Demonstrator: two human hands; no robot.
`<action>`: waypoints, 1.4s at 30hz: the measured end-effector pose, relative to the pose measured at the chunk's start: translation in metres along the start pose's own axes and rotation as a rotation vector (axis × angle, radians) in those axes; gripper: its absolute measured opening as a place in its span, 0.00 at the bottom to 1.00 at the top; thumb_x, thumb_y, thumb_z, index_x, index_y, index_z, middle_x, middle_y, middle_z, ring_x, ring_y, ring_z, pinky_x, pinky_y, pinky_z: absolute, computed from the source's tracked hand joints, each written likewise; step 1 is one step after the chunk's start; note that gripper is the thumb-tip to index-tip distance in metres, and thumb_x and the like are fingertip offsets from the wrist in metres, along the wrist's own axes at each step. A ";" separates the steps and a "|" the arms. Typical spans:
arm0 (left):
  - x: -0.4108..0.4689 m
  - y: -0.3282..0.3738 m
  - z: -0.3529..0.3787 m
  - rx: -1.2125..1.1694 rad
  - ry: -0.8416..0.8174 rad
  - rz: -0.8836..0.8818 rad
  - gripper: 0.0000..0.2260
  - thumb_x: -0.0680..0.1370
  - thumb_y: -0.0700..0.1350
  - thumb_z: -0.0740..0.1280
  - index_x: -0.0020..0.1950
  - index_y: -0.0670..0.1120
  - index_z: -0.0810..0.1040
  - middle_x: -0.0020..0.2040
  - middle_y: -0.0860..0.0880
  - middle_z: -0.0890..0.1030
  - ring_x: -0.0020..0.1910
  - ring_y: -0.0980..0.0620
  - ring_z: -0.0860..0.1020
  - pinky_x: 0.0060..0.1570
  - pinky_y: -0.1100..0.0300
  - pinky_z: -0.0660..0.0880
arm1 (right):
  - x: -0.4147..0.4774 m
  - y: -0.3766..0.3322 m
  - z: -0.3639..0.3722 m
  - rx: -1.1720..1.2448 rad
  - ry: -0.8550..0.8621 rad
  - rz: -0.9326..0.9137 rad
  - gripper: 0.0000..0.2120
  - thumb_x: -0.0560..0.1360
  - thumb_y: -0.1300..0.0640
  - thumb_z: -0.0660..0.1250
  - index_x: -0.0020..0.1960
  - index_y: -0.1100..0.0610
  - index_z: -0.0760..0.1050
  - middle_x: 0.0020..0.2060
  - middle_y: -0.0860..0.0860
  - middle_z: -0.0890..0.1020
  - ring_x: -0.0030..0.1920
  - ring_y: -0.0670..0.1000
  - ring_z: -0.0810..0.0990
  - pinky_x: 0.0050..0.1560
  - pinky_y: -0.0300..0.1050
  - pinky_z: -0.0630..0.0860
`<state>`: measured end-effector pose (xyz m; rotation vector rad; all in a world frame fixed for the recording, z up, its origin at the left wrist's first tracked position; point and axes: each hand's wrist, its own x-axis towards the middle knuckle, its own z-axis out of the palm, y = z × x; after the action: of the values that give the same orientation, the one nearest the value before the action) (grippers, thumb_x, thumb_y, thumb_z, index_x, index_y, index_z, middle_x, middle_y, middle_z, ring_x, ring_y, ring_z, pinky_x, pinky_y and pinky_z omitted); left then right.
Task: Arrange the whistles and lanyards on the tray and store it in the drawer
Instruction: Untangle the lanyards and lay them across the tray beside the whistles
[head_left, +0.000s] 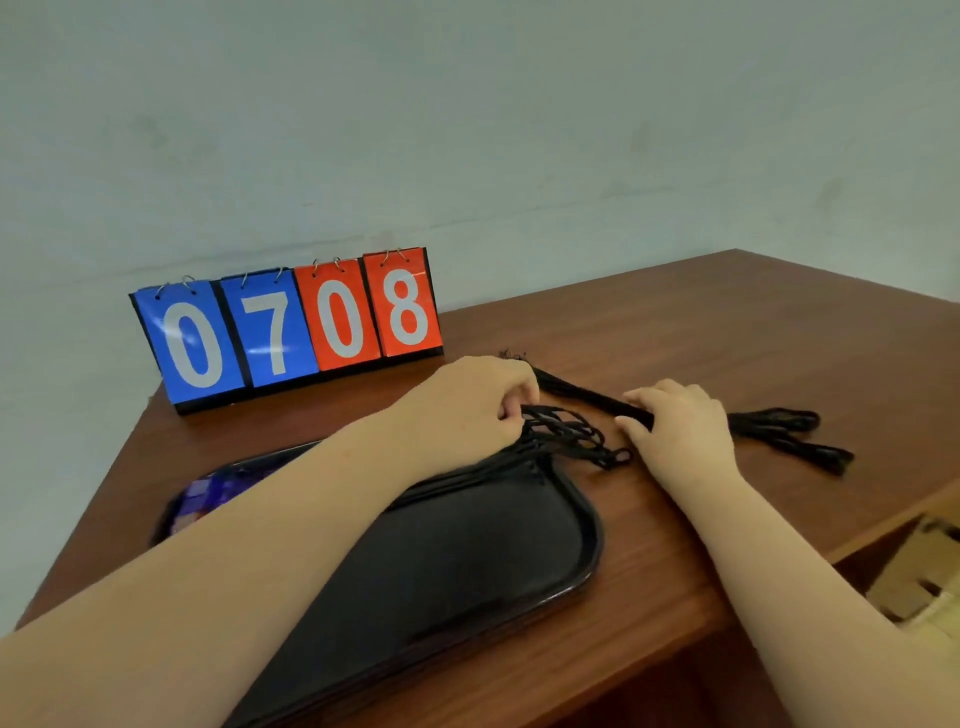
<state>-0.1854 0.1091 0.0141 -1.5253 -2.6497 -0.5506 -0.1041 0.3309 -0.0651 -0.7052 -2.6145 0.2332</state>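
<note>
Fingers (511, 410) of the left hand (467, 405) curled tight around a gathered bunch of thin black cords (566, 434), woven lanyards with small looped ends spilling past the far right corner of the tray (582, 551). Fingers (636, 397) of the right hand (680, 426) closed over a second, thicker bundle of black lanyards (774, 423), pinned flat against the tabletop (727, 332); frayed tip poking out behind the left hand, rounded loops fanned out to the right. Tray dark, glossy, rounded at the corners with a low raised rim, lying near the front edge of the tabletop, partly covered by the left forearm; a few cords draped across its far rim. Purplish reflection or print at its left end, too blurred to tell which. Tabletop smooth reddish-brown wood grain. Behind the hands, an upright flip scoreboard (285, 327): ring-bound cards, two blue and two orange-red, white digits reading 0708. At lower right, an open drawer (914, 566) with pale cardboard-like contents. No whistles clearly made out
</note>
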 end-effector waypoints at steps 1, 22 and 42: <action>0.009 0.004 0.005 0.004 -0.012 0.011 0.10 0.78 0.41 0.66 0.58 0.50 0.79 0.46 0.56 0.81 0.44 0.60 0.78 0.50 0.58 0.78 | 0.001 0.001 0.002 0.009 0.007 -0.002 0.14 0.78 0.48 0.66 0.62 0.50 0.79 0.55 0.49 0.80 0.57 0.54 0.75 0.59 0.50 0.72; 0.109 0.027 0.068 0.216 -0.047 -0.115 0.14 0.78 0.43 0.66 0.63 0.52 0.73 0.61 0.49 0.75 0.59 0.47 0.73 0.60 0.50 0.72 | 0.007 0.014 0.009 0.146 -0.010 0.128 0.09 0.79 0.49 0.64 0.55 0.50 0.78 0.51 0.49 0.78 0.56 0.53 0.73 0.58 0.49 0.67; 0.129 0.011 0.074 0.298 -0.108 -0.133 0.06 0.77 0.37 0.67 0.49 0.48 0.75 0.52 0.49 0.74 0.52 0.46 0.74 0.54 0.49 0.75 | 0.003 0.017 0.005 0.337 0.068 0.121 0.06 0.74 0.52 0.69 0.42 0.48 0.71 0.41 0.44 0.77 0.48 0.50 0.72 0.52 0.47 0.62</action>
<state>-0.2325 0.2454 -0.0259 -1.3367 -2.7703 -0.0707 -0.1009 0.3464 -0.0729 -0.7354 -2.3869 0.6552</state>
